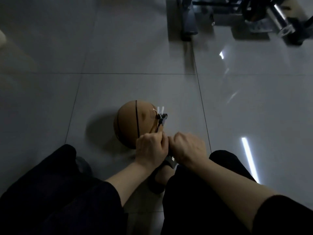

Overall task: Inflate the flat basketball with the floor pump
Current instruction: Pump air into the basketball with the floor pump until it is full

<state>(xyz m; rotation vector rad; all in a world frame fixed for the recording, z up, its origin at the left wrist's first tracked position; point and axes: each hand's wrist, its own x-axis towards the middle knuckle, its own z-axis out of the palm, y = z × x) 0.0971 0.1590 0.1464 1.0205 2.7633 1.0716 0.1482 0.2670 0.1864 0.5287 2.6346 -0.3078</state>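
- The tan, partly dented rubber basketball [135,123] lies on the grey tiled floor [118,48], just ahead of the person's knees. A hollow in its upper right face shows it is short of air.
- A black pump hose with a lever-type connector head [161,118] reaches the ball at its upper right side, near the hollow. White tie strands stand beside the head. Whether a needle is seated in the valve cannot be told.
- Judgement: the ball is set close to the feet so that the short hose reaches it without strain.
- The left hand [151,147] has its fingers curled tight, knuckles upward. It appears to grip the pump handle, which the hand itself hides.
- The right hand [188,147] is likewise closed in a fist just beside the left, apparently on the same handle. The two nearly touch.
- Below the hands a dark pump part with a small white mark [170,161] shows between the wrists.
- Judgement: both fists side by side over the pump suit a two-handed downward stroke; inflation looks under way but incomplete.
- Grey metal equipment [237,17] stands well apart at the far right.
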